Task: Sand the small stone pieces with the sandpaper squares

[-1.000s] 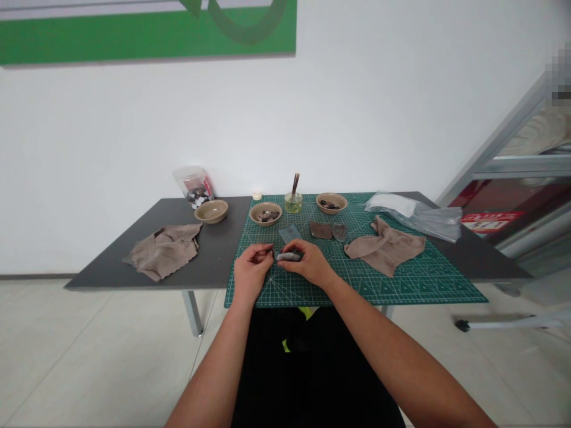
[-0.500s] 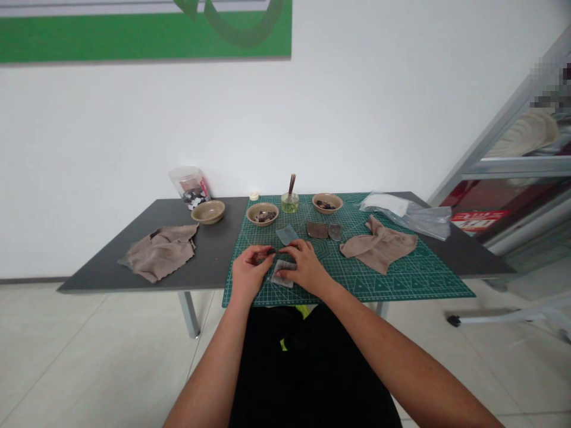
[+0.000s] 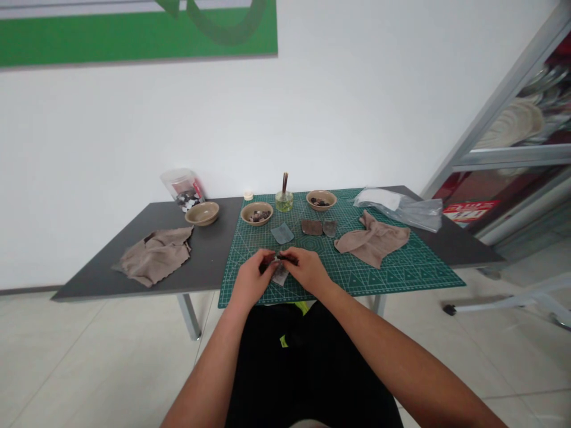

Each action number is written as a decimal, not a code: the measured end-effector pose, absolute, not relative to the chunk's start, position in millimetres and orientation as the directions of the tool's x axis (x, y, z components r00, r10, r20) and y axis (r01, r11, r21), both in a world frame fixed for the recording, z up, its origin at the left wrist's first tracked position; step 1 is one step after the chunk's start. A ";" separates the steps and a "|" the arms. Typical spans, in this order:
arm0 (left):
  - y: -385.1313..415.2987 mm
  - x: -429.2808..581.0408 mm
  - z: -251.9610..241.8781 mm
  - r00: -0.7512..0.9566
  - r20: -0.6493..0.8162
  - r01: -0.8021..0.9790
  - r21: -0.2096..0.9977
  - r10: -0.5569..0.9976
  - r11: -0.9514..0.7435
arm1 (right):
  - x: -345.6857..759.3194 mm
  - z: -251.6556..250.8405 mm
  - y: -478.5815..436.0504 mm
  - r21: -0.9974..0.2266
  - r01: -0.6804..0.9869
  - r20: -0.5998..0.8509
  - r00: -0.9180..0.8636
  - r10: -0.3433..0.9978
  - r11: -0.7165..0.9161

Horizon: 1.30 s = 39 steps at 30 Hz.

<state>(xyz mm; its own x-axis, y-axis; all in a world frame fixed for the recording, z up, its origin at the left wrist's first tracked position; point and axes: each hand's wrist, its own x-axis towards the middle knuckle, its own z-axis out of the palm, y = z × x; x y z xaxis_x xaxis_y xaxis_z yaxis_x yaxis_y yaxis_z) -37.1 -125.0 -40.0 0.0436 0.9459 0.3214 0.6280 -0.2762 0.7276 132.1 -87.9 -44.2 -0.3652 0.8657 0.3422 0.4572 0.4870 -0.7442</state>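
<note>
On the dark surface (image 3: 214, 246) we have the green mat (image 3: 419, 267), with a brown cloth (image 3: 373, 242) on the mat's right — over its near part, our left hand (image 3: 255, 274) and right hand (image 3: 307, 270), a grey pad (image 3: 281, 275) showing under them, fingers clamped on a small dark piece (image 3: 282, 257) too small to make out.

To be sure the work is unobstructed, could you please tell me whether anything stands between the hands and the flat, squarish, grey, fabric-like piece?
Nothing clearly visible does: the left hand and right hand are at the far edge of the grey piece; contact is unclear.
</note>
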 end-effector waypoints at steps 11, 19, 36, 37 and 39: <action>-135.0 -35.2 -35.9 0.311 0.315 0.831 0.368 0.896 -0.418 | 150.8 -48.6 -95.0 -0.480 0.486 0.426 -0.598 0.679 0.730; -141.1 -30.0 -34.0 0.225 0.295 0.890 0.326 0.929 -0.319 | 143.1 -46.2 -96.8 -0.394 0.520 0.418 -0.633 0.651 0.758; -147.1 -35.0 -29.8 0.252 0.235 0.894 0.314 0.939 -0.319 | 141.2 -43.1 -90.8 -0.392 0.513 0.422 -0.637 0.645 0.764; -147.3 -35.2 -29.9 0.249 0.233 0.894 0.317 0.940 -0.316 | 141.5 -42.5 -90.5 -0.393 0.502 0.418 -0.649 0.636 0.771; -147.7 -35.4 -30.1 0.246 0.238 0.894 0.318 0.940 -0.315 | 143.7 -41.6 -90.2 -0.399 0.466 0.412 -0.677 0.609 0.789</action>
